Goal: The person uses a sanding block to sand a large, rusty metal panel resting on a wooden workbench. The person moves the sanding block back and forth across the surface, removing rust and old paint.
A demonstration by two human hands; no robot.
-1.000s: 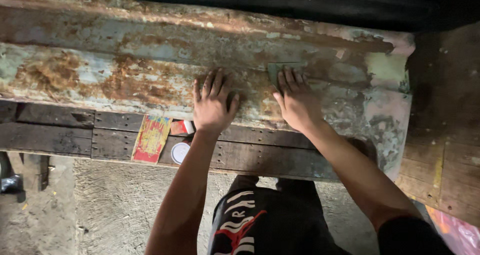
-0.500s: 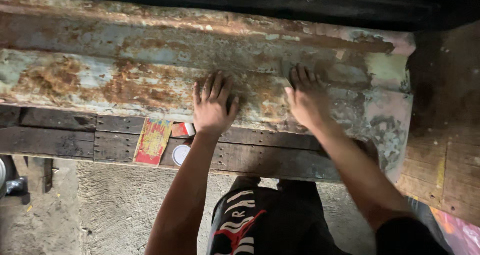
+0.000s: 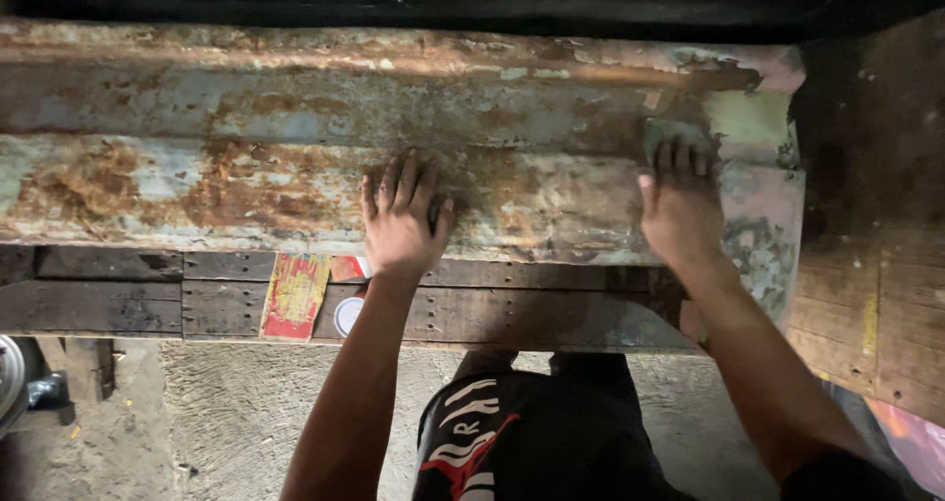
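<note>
A long rusty metal panel with flaking pale green paint lies across a dark wooden bench. My left hand rests flat on the panel's lower part, fingers spread, holding nothing. My right hand presses near the panel's right end. Its fingertips lie on a small grey-green sheet that shows just above them, and most of the sheet is hidden under the fingers.
A red and yellow flat packet and a small round white lid lie on the bench below my left hand. Wooden boards stand at the right. Rough concrete floor lies below, and my dark shorts are in the foreground.
My right hand has slid to the right along the panel with the grey-green sheet under its fingers. My left hand has stayed in place.
</note>
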